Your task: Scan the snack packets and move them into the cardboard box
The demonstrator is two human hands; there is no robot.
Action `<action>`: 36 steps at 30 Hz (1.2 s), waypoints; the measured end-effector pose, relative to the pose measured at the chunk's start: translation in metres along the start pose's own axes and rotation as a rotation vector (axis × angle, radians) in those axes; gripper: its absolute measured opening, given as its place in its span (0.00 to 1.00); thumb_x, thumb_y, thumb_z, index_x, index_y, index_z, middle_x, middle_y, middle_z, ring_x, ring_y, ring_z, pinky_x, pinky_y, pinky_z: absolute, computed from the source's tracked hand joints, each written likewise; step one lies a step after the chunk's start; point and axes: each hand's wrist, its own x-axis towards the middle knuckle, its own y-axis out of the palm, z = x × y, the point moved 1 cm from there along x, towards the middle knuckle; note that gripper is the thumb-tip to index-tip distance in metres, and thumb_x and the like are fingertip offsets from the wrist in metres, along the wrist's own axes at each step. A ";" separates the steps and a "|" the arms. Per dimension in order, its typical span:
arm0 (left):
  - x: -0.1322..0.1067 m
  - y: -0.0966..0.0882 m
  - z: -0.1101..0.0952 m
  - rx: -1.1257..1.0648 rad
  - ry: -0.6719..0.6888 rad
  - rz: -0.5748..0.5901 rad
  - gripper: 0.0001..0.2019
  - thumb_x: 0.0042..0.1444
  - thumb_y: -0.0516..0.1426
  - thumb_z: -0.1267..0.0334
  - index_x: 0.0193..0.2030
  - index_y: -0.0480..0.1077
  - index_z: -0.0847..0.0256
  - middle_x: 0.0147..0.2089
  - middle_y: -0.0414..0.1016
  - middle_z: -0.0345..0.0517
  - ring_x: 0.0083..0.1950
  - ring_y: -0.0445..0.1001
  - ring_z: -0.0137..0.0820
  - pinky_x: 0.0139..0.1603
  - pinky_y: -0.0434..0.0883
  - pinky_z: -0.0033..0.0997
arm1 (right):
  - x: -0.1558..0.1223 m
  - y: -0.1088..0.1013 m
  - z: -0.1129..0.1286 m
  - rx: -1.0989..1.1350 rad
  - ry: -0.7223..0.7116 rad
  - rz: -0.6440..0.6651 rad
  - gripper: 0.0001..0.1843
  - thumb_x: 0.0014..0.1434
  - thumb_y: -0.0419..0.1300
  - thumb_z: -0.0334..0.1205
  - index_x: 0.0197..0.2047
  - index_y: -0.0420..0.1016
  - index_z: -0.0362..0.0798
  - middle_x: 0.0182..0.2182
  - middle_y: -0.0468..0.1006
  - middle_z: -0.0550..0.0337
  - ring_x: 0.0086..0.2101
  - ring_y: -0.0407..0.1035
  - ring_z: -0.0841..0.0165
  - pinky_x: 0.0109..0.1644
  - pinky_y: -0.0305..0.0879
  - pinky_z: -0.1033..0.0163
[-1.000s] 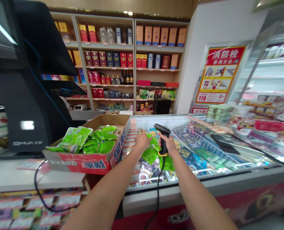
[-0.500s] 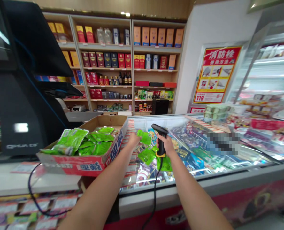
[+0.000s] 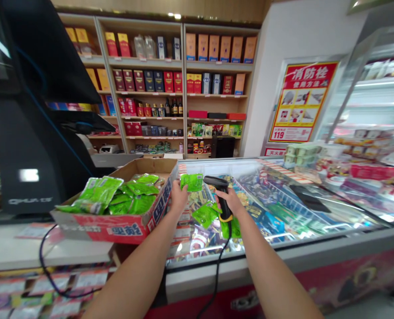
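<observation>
Green packet (image 3: pixel 192 182), in left hand (image 3: pixel 178 195), jutting rightward, scanner (image 3: pixel 217 182) in right hand (image 3: pixel 230 201)

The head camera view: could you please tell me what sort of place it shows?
Most likely the checkout area of a shop: it shows a black handheld scanner with yellow trim, a grey-rimmed, glass-topped display chest and tall wooden shelves holding colourful boxes.

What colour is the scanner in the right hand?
The scanner is mostly black, with yellow at its lower end; see the head view.
</observation>
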 end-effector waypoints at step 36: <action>0.006 -0.153 -0.123 0.689 0.148 -0.133 0.15 0.57 0.55 0.65 0.52 0.64 0.59 0.44 0.78 0.54 0.48 0.77 0.44 0.48 0.70 0.39 | -0.011 0.095 0.061 0.080 -0.112 0.331 0.15 0.45 0.66 0.47 0.30 0.71 0.44 0.18 0.72 0.63 0.15 0.65 0.73 0.18 0.60 0.68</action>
